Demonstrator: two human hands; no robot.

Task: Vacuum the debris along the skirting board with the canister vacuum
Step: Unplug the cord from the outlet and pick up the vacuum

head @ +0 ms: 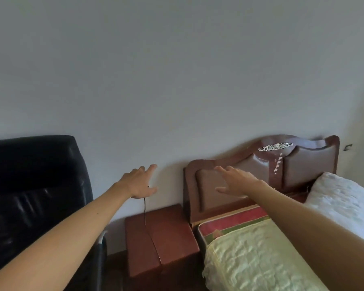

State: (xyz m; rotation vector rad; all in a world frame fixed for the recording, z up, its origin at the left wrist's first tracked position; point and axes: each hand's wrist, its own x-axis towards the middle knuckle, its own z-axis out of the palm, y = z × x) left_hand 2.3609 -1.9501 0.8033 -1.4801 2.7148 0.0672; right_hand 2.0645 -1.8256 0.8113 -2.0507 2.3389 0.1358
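Grey-white wall [177, 80]: plain, fills the upper part of the view and runs behind all the furniture.

Chair [34, 196]: black, glossy leather back, far left, close to the wall.

Nightstand [166, 238]: red-brown, a seam down the middle of its top. It stands against the wall between chair and bed and just beside the headboard.

Cord [145, 211]: thin and black. It comes out from under the left hand, hangs down in front of the wall and reaches the nightstand top. Its upper end is hidden.

Headboard [303, 162]: red-brown, curved, with padded panels, set against the wall. A silver ornament [274, 147] sits at its top centre.

Pillow [340, 198]: white, textured, leaning at the foot of the headboard on the right.

Quilt [250, 255]: pale green, crinkled, spread over the bed. A red and green band shows at its head end.

Left hand [138, 182]: bare arm stretched forward, hand just in front of the wall above the nightstand. Fingers straight and apart, thumb out to the side. Whether it touches the cord cannot be told.

Right hand [237, 181]: bare arm stretched forward, hand in front of the left headboard panel. Fingers straight and spread, thumb apart, holding nothing.

Vacuum: not in view, so its place cannot be told. Skirting board: the foot of the wall is hidden behind chair, nightstand and bed.
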